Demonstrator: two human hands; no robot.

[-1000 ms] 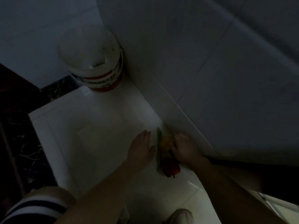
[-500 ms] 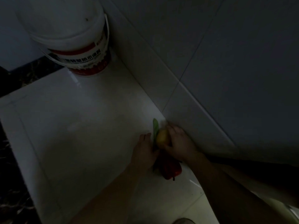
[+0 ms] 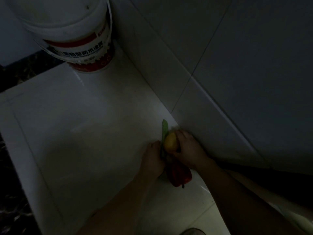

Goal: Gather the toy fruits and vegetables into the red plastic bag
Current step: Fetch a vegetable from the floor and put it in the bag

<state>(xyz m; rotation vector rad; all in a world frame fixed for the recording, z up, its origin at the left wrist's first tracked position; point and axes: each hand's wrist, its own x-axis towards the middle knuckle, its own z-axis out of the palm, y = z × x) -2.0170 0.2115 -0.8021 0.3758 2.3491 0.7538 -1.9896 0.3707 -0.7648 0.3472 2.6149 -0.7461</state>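
At the bottom edge the toe of a shoe (image 3: 193,232) shows on the pale tiled floor (image 3: 84,133), and two bare forearms reach up from there toward a small cluster of toy produce lying at the foot of the tiled wall (image 3: 220,82). Nearest in the cluster is a red toy pepper (image 3: 180,175), on the floor between the two wrists with its dark stem pointing toward the camera. The left hand (image 3: 152,158) lies along the left side of the cluster, its fingers stretched forward against a long green toy vegetable (image 3: 164,131); the light is too dim to tell whether its grip has closed on anything. The right hand (image 3: 188,150) comes in from the wall side, its grip curled round a rounded yellow toy (image 3: 171,141), fingers over the top and thumb below. The yellow toy touches the green one, whose far tip sticks out past both hands toward the wall. Well beyond, in the corner where the wall turns, stands a white lidded bucket (image 3: 76,39) with a red band and printed lettering, beside a dark marbled strip (image 3: 25,72) of flooring.
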